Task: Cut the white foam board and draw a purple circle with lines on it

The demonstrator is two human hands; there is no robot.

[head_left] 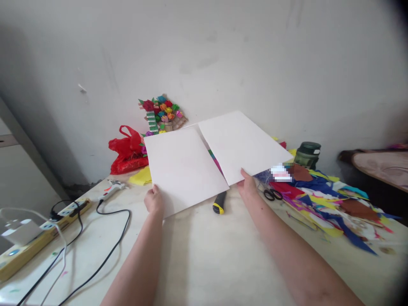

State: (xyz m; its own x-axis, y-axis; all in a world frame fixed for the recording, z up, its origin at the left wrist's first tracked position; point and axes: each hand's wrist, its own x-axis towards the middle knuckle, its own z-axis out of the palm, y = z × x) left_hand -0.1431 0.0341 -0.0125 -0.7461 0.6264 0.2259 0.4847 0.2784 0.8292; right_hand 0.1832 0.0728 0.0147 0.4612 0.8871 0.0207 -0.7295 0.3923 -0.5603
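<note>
Two white boards are held up above the table, tilted, with a narrow gap between them and their near corners close together. My left hand [154,199] grips the lower left edge of the left white board [188,170], thumb on its face. The right white board [242,146] is pinched at its lower edge by my right hand [247,182], with the thumb on top and the other fingers mostly hidden beneath. Under the boards, a yellow and black handle [219,204] lies on the table [204,263]. Black-handled scissors [273,194] rest just right of my right hand.
Colourful paper scraps [338,204] and a dark green jar [307,155] are at right. Paper flowers [165,110] and a red bag [127,148] stand behind. At left are a glue gun [111,190], cables and a power strip [47,233].
</note>
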